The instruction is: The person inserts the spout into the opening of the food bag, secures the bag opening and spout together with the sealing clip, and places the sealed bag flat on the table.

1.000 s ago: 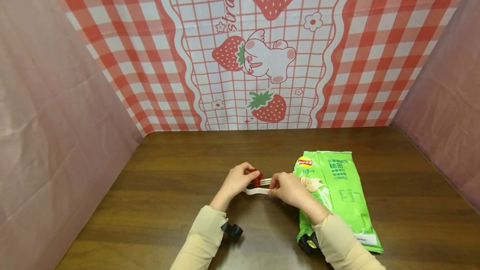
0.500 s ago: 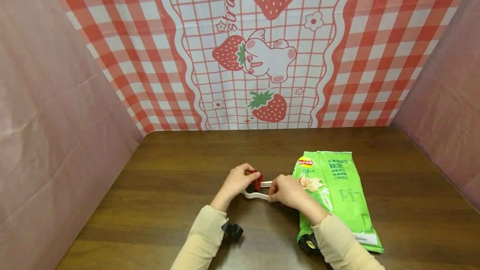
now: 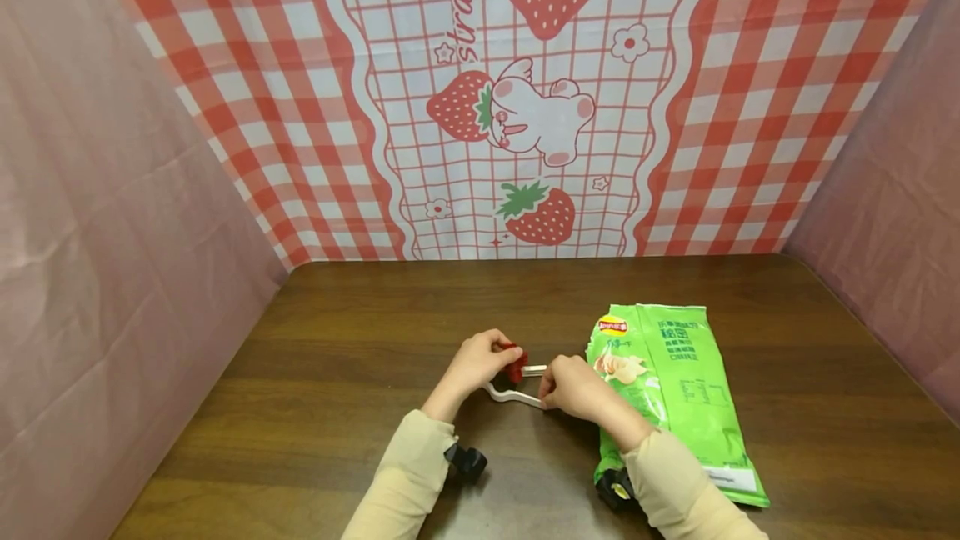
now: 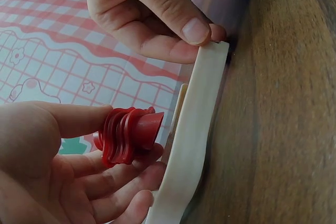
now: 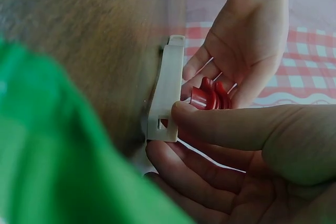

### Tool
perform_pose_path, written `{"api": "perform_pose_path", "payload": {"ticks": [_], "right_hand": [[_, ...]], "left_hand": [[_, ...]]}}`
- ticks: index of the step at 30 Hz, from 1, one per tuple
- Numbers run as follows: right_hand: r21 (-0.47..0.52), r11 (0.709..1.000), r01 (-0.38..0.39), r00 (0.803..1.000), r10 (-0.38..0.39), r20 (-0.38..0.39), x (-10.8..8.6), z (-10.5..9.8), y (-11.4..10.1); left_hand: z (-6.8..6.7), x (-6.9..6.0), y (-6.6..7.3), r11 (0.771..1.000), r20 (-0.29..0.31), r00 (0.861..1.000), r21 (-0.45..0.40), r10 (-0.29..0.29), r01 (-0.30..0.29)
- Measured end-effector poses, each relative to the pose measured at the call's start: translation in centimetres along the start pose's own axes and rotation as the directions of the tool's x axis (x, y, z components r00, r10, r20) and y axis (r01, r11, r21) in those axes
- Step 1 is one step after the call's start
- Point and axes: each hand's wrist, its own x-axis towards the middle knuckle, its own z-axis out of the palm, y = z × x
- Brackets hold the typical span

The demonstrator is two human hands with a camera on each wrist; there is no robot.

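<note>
Currently, in the head view, the left hand (image 3: 476, 361) is pinching a red ridged piece (image 3: 516, 363), while the right hand (image 3: 576, 388) is holding one end of a white strip (image 3: 513, 396) near a green bag (image 3: 675, 407) lying on the table (image 3: 337, 407). From the left wrist, the strip is slanting alongside the left hand. From the right wrist, the right hand is pinching it by a small square hole (image 5: 163, 124).
</note>
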Motion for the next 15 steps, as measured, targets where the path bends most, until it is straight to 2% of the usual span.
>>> {"api": "perform_pose_path", "payload": {"ticks": [7, 15], "right_hand": [[0.036, 0.999, 0.012, 1.0, -0.011, -0.026, 0.0, -0.5, -0.2], [0.043, 0.999, -0.004, 0.997, 0.007, -0.072, -0.3, -2.0, -0.9]], "left_hand": [[0.0, 0.0, 0.0, 1.0, 0.003, 1.0, -0.002, -0.004, 0.004], [0.1, 0.0, 0.0, 1.0, -0.002, 1.0, -0.003, -0.006, 0.006]]}}
